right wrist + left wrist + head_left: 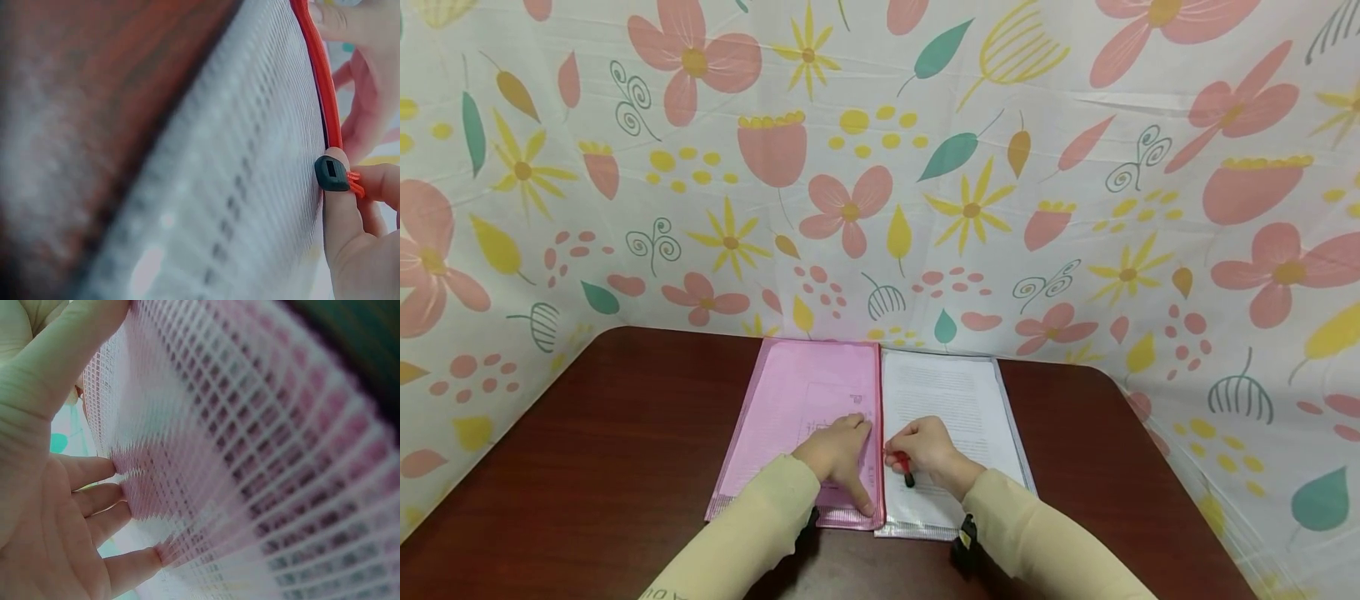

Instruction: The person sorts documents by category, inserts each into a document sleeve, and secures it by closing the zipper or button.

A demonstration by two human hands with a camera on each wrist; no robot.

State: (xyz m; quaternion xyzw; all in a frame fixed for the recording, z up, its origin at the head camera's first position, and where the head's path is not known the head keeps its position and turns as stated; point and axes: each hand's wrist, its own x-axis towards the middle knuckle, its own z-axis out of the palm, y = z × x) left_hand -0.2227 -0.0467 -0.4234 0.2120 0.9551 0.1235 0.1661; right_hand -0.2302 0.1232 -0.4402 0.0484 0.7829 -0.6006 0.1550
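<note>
Two zip document folders lie side by side on the table, with printed sheets visible through them: a pink one (805, 367) on the left and a whitish clear one (940, 379) on the right. A red zipper (320, 69) runs along the pink folder's right edge. My left hand (841, 457) rests on the pink folder, fingers straight and thumb spread towards the zipper edge. With thumb and fingers my right hand (931, 450) pinches the zipper pull (332, 174), a red cord with a dark tab, over the clear folder beside that edge.
The dark brown table (625, 417) extends to both sides of the folders. A flower-patterned cloth (865, 167) hangs behind it and along its sides. Both folders reach nearly to the cloth at the table's back edge.
</note>
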